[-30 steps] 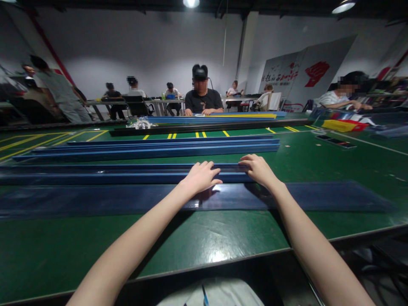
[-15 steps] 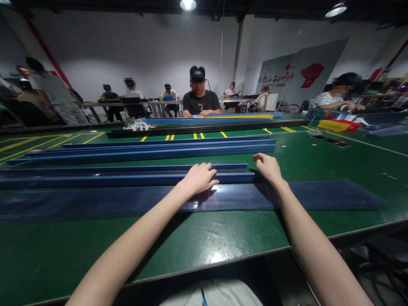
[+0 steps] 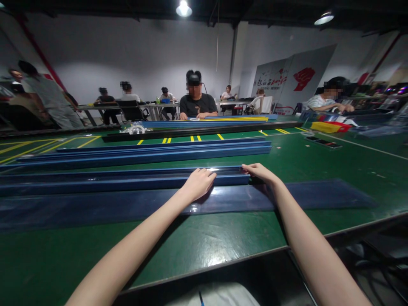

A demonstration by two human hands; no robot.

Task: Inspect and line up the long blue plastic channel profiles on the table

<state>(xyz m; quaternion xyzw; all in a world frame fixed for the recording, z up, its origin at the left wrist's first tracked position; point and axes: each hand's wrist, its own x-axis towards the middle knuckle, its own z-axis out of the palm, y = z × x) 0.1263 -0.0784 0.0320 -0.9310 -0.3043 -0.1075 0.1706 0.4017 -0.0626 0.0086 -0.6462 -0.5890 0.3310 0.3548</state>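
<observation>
A long blue channel strip (image 3: 159, 183) with two raised edges lies across the table in front of me. My left hand (image 3: 200, 184) rests over it near its right part, with fingers curled down into the channel; the fingertips are partly hidden. At the strip's right end, my right hand (image 3: 260, 172) is closed in a pinch, thumb and forefinger at the far edge. Thin clear film seems to show along that far edge. Closer to me a flat, see-through bluish plastic sleeve (image 3: 306, 195) lies beneath my wrists and runs past the strip on the right.
More blue strips (image 3: 153, 155) lie parallel beyond, then a long black strip (image 3: 204, 129). A phone (image 3: 323, 141) and a yellow and red packet (image 3: 330, 126) are at the right. Across the green table (image 3: 204, 242) sits a co-worker (image 3: 198, 104); other people sit further back.
My right hand has moved left and down onto the strip's end, its fingers closing. My left hand's fingers have drawn together over the channel. The view has shifted slightly.
</observation>
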